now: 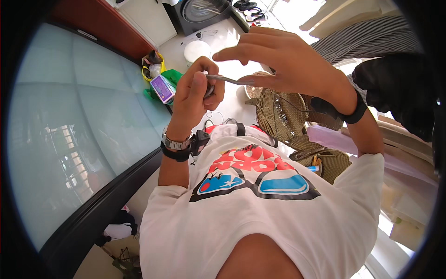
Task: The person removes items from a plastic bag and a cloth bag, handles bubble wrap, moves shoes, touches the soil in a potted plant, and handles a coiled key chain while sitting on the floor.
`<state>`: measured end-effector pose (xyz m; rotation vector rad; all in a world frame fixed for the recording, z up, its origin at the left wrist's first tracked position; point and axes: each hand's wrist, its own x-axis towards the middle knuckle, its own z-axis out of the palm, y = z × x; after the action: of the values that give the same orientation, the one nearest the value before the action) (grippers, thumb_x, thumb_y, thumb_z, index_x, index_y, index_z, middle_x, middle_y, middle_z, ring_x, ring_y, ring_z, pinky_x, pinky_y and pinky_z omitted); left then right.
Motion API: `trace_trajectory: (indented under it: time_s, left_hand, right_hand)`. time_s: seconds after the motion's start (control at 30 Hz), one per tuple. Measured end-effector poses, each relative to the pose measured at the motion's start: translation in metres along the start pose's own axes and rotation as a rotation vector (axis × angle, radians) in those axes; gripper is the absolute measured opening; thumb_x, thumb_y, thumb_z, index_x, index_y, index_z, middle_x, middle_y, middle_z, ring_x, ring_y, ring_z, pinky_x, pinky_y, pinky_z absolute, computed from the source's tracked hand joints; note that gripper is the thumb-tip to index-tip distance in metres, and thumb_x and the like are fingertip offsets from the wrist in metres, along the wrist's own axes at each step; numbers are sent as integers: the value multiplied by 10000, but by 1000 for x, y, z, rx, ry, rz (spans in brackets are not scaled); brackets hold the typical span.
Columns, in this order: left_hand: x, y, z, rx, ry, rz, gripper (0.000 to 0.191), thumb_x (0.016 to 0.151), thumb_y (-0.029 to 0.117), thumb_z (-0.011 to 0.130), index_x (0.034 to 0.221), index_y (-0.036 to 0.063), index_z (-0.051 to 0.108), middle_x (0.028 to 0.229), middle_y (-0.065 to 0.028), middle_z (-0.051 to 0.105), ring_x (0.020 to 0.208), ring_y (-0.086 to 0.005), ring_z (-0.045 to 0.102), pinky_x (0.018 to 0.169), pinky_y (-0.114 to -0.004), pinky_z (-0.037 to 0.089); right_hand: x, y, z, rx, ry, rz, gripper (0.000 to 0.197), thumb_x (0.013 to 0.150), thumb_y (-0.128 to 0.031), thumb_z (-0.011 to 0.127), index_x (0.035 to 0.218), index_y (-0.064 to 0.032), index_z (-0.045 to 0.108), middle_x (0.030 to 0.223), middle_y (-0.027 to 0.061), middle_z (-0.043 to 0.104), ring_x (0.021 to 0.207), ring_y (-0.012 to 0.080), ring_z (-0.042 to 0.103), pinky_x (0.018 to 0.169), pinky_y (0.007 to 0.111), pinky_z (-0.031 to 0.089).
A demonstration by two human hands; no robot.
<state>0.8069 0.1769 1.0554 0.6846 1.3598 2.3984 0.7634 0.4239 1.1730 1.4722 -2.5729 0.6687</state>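
My left hand [197, 92] is raised before me, its fingers closed around a grey cord [223, 78], part of which shows coiled inside the fist. The cord runs from that fist towards the thumb of my right hand [278, 59]. That hand is spread, palm facing left, with its fingers apart; the cord's end meets or passes by the thumb tip, and whether they touch cannot be told. A metal watch and a black band circle my left wrist, and a black band is on my right one.
A glass-panelled door [87, 115] stands left. Beyond the hands are a white round stool [197, 51], a washing machine [205, 10] and a green bag [170, 77] with a purple box [162, 88]. Woven baskets [278, 118] stand right, below hanging striped cloth [369, 38].
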Motion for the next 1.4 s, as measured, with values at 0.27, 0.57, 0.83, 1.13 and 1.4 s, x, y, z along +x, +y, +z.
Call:
trace_trajectory:
  time_s: [0.27,0.57,0.83,1.13,1.4]
  left_hand:
    - [-41,42,0,85,-245,-211,1198,970,1001,310,1352,-83,651,767,-54,656,568,-60,465,504,-236,332]
    - [-76,28,14,-206,-232,-103,906,1133,807,340,1133,-18,714,958,-116,760,668,-116,550,566,-255,435]
    - [-83,33,16,-129,-205,-114,384,1226,311,548,1037,-3,663,836,8,552,724,-97,418,630,-285,364]
    - [-76,24,7,-133,-176,-121,277,1182,248,664,1131,-16,729,825,33,543,743,-92,427,663,-292,386]
    - [-81,12,3,-240,-104,-189,240,1165,216,689,1100,-14,715,892,4,638,799,-90,551,704,-283,458]
  right_hand:
    - [28,-19,18,-239,317,-698,426,886,-293,884,1293,-171,848,1141,23,781,893,200,667,717,327,555]
    - [53,-39,30,-311,369,-961,300,1071,-413,704,1167,-151,815,1072,9,770,898,187,676,726,316,582]
    - [70,-32,40,-121,296,-980,457,1171,-489,576,1074,-86,769,1019,45,753,832,216,677,709,346,594]
    - [85,-29,46,27,144,-944,317,1107,-350,699,984,-58,726,898,70,658,755,227,613,557,354,503]
    - [80,-39,65,588,-227,-330,300,1102,-201,693,885,1,649,747,113,518,677,314,533,592,438,450]
